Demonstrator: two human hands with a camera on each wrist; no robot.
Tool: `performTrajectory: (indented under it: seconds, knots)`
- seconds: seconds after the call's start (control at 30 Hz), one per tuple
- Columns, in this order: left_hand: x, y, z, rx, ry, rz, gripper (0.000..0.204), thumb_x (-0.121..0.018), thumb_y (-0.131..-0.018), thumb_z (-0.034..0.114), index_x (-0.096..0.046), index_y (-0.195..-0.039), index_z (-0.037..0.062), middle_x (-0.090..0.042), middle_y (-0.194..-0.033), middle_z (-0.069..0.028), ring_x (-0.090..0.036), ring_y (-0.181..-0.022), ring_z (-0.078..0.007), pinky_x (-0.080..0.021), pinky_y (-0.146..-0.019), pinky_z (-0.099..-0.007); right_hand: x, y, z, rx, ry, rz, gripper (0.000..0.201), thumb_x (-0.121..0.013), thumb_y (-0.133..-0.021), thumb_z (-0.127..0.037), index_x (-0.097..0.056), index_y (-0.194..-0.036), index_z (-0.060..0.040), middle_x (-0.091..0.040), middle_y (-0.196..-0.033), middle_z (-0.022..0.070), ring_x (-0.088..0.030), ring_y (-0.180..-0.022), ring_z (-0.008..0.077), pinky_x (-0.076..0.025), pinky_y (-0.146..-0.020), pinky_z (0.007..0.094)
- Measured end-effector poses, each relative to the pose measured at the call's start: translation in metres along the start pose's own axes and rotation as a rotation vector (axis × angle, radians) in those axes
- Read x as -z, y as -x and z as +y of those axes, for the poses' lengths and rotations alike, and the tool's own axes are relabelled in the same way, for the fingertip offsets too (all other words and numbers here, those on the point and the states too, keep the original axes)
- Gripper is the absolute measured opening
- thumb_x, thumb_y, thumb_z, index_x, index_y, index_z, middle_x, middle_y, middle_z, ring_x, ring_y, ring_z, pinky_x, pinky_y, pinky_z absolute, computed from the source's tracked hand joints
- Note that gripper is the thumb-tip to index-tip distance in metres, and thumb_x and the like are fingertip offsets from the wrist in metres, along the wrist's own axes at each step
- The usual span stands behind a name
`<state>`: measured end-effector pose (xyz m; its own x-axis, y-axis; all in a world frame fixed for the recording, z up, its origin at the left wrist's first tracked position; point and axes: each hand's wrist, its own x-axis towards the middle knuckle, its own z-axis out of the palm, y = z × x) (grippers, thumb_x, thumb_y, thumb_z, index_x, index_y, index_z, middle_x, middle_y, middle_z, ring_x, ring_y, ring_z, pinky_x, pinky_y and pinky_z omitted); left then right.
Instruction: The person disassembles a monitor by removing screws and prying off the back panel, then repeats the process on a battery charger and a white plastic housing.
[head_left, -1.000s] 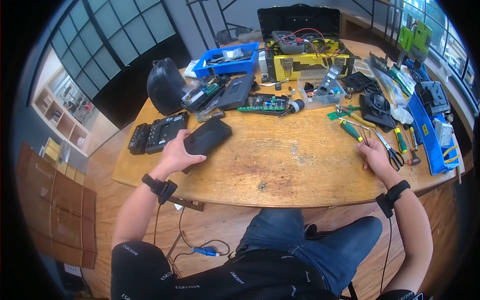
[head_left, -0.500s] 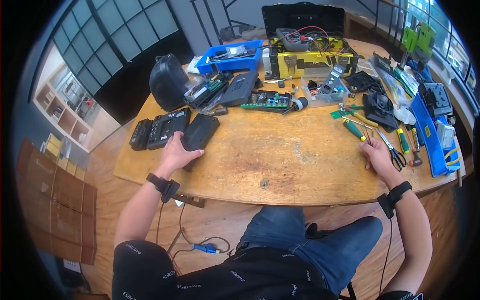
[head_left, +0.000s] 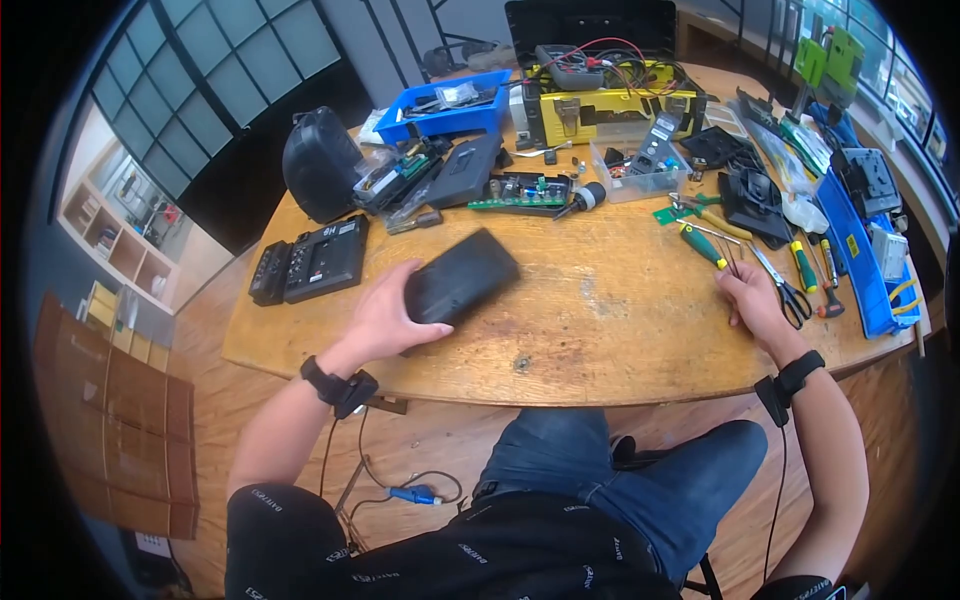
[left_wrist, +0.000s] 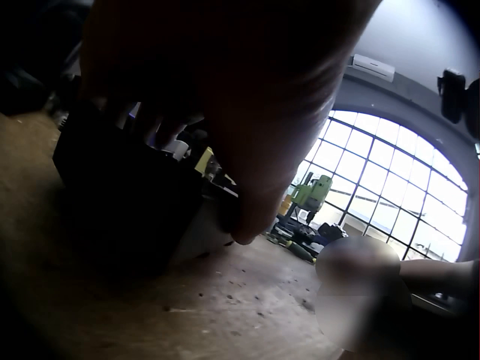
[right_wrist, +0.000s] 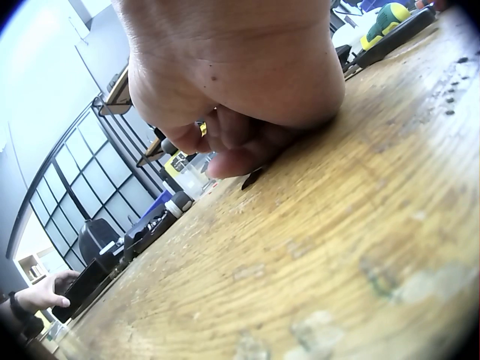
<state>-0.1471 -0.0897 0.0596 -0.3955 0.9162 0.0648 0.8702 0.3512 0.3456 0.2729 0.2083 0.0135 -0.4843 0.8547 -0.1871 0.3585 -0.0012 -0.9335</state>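
Spread beneath everything, a worn wooden table (head_left: 600,345). At its far edge, a yellow toolbox (head_left: 635,118), black lid (head_left: 590,30) raised, with a grey meter (head_left: 568,68) perched at the open top and a tangle of leads (head_left: 640,62) beside it. Along the right edge, a long blue bin (head_left: 850,265), holding a dark part (head_left: 868,180) toward the far end, a white box (head_left: 887,252) nearer and a yellow piece (head_left: 902,288) nearest. Left of the toolbox, a blue tray (head_left: 440,124) with dark parts and a clear bag (head_left: 457,95). In front of the toolbox, a clear box (head_left: 640,187), with a grey panel (head_left: 657,150) leaning up out of small pieces. Toward the table's left front, a black box (head_left: 465,275), grasped in the left hand (head_left: 385,315), thumb on the near side; cannot tell whether flat on the wood or slightly raised. Well apart, the right hand (head_left: 752,303), resting on the wood with fingers curled; cannot tell whether pinching anything. Just beside it, scissors (head_left: 795,303); near the fingers, a green-and-yellow screwdriver (head_left: 703,245).
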Motion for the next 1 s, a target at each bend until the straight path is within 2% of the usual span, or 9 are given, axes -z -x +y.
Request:
performTrajectory:
  seconds: [0.23,0.43,0.5,0.53,0.6,0.63,0.7,0.93,1.0]
  knots:
    - [-0.039,-0.049,0.060,-0.314,0.121,-0.161,0.106,-0.095,-0.065,0.042,-0.051,-0.150,-0.0031,-0.056,-0.149,-0.0254,-0.054,-0.140,-0.0398,-0.041,-0.120,-0.0446,0.000,0.004,0.000,0.022,0.118,0.043,0.022,-0.064,-0.102,-0.026,-0.064,-0.090,-0.0079,-0.052,-0.071,-0.0039,-0.052,-0.055,0.0079,-0.045,-0.047,0.0254]
    - [-0.062,-0.077,0.107,-0.438,0.094,-0.175,0.106,-0.095,-0.065,0.041,-0.050,-0.152,-0.0012,-0.053,-0.153,-0.0254,-0.048,-0.144,-0.0403,-0.037,-0.123,-0.0460,0.001,-0.003,0.001,-0.007,0.075,-0.005,0.025,-0.065,-0.103,-0.031,-0.065,-0.092,-0.0075,-0.053,-0.073,-0.0049,-0.054,-0.060,0.0077,-0.047,-0.050,0.0254]
    - [-0.068,-0.081,0.118,-0.448,0.106,-0.190,0.106,-0.095,-0.066,0.041,-0.050,-0.152,-0.0010,-0.052,-0.154,-0.0255,-0.047,-0.145,-0.0408,-0.036,-0.124,-0.0465,-0.001,-0.005,-0.001,-0.032,0.206,0.010,0.036,-0.065,-0.102,-0.033,-0.070,-0.092,0.0005,-0.061,-0.067,0.0056,-0.062,-0.058,0.0182,-0.052,-0.055,0.0358]
    - [-0.071,-0.083,0.123,-0.449,0.120,-0.198,0.106,-0.095,-0.066,0.041,-0.050,-0.152,-0.0008,-0.051,-0.155,-0.0257,-0.045,-0.146,-0.0413,-0.036,-0.124,-0.0469,-0.003,-0.004,-0.006,-0.036,0.200,0.013,0.036,-0.065,-0.102,-0.033,-0.070,-0.092,0.0005,-0.061,-0.067,0.0056,-0.062,-0.058,0.0182,-0.052,-0.055,0.0358]
    - [-0.073,-0.084,0.129,-0.464,0.093,-0.188,0.105,-0.094,-0.067,0.042,-0.050,-0.152,-0.0022,-0.052,-0.154,-0.0250,-0.047,-0.145,-0.0413,-0.038,-0.123,-0.0465,-0.009,0.000,-0.015,0.162,0.610,0.067,0.040,-0.064,-0.102,-0.036,-0.072,-0.095,0.0014,-0.069,-0.071,0.0151,-0.068,-0.067,0.0314,-0.054,-0.065,0.0448]
    - [-0.072,-0.084,0.131,-0.478,0.070,-0.172,0.105,-0.094,-0.068,0.043,-0.050,-0.151,-0.0036,-0.053,-0.152,-0.0244,-0.048,-0.143,-0.0413,-0.039,-0.122,-0.0460,-0.013,0.004,-0.022,0.160,0.603,0.062,0.040,-0.064,-0.102,-0.036,-0.072,-0.095,0.0014,-0.069,-0.071,0.0151,-0.068,-0.067,0.0314,-0.054,-0.065,0.0448]
    - [-0.070,-0.084,0.132,-0.448,0.070,-0.185,0.106,-0.095,-0.067,0.043,-0.050,-0.152,-0.0026,-0.052,-0.153,-0.0250,-0.047,-0.144,-0.0414,-0.038,-0.122,-0.0467,-0.020,0.013,-0.036,0.149,0.594,-0.006,0.040,-0.063,-0.102,-0.038,-0.075,-0.099,0.0002,-0.073,-0.080,0.0216,-0.070,-0.078,0.0406,-0.053,-0.076,0.0500]
    - [-0.059,-0.082,0.138,-0.430,0.032,-0.182,0.103,-0.096,-0.066,0.042,-0.053,-0.147,-0.0040,-0.056,-0.146,-0.0235,-0.051,-0.139,-0.0401,-0.042,-0.119,-0.0454,-0.037,0.018,-0.044,0.163,0.459,-0.045,0.042,-0.061,-0.104,-0.037,-0.074,-0.100,0.0034,-0.073,-0.084,0.0232,-0.072,-0.083,0.0404,-0.053,-0.081,0.0492]
    - [-0.059,-0.083,0.141,-0.414,0.030,-0.193,0.102,-0.097,-0.065,0.042,-0.054,-0.145,-0.0040,-0.057,-0.143,-0.0229,-0.053,-0.137,-0.0394,-0.043,-0.118,-0.0446,-0.039,0.025,-0.058,0.074,0.463,-0.086,0.044,-0.061,-0.105,-0.036,-0.073,-0.099,0.0054,-0.072,-0.083,0.0237,-0.072,-0.084,0.0397,-0.053,-0.081,0.0491]
